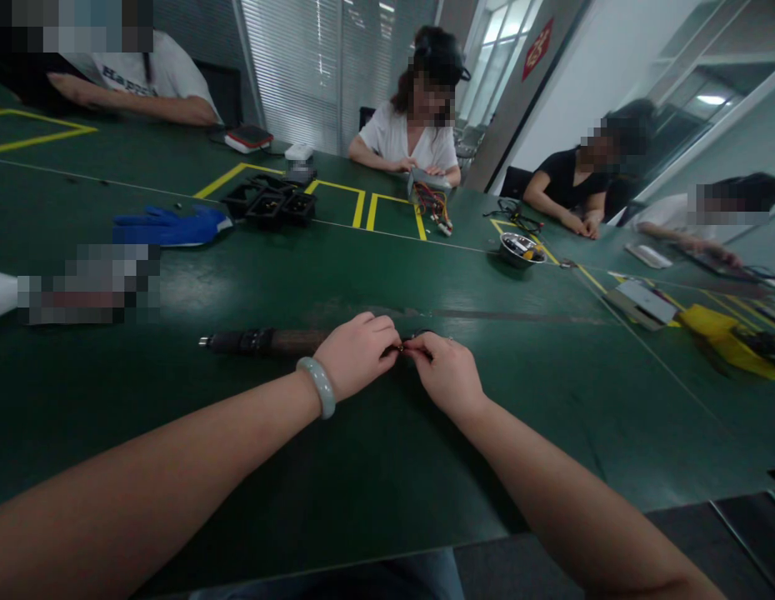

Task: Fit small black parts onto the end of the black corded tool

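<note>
- The left hand and right hand pinch a small part, fingertips nearly closed, inward from the counter's near edge.
- It looks light, stiff, easily dropped; its ends seem best to grip.
- An electric screwdriver behind the left hand may crowd it; a blue glove lies beyond.

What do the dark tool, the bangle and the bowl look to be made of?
Dark tool: probably matte plastic, showing little shine; bright tip likely metal.
Bangle: polished stone or glass perhaps, given glossy highlights.
Bowl: likely polished steel, silvery rim.
</note>
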The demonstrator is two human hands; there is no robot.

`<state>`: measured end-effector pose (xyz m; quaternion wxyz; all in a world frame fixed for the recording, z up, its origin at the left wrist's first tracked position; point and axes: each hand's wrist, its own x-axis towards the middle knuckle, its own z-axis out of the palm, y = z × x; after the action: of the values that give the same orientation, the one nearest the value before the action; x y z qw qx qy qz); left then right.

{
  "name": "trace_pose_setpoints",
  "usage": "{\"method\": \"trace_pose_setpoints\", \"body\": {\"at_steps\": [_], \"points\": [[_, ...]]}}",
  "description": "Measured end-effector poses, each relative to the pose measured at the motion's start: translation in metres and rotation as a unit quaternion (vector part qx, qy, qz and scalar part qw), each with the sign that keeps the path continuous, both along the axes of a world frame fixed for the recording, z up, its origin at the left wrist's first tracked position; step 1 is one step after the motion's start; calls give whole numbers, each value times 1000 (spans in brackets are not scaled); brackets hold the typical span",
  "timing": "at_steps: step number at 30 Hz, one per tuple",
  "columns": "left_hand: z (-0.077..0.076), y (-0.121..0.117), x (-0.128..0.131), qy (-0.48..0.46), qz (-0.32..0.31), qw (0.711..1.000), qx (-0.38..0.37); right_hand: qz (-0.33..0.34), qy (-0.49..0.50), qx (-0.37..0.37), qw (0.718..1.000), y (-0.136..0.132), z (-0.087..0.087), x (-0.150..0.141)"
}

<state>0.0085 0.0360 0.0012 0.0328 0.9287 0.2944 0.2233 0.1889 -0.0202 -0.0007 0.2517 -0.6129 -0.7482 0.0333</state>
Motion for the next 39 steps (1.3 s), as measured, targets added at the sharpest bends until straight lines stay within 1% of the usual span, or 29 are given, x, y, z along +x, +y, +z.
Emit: {"method": "trace_pose_setpoints", "body": {"at_steps": [17, 24, 33, 39], "points": [[0, 1, -2, -15, 0, 1000, -15, -5, 73, -47, 996, 10, -3, 9], [0, 2, -1, -11, 4, 1000, -18, 24, 85, -31, 996, 6, -1, 13], [2, 0, -2, -18, 2, 1000, -22, 22, 114, -36, 993, 6, -2, 11], [2, -1, -2, -9, 11, 999, -30, 30, 131, -66, 989, 6, -1, 11]]}}
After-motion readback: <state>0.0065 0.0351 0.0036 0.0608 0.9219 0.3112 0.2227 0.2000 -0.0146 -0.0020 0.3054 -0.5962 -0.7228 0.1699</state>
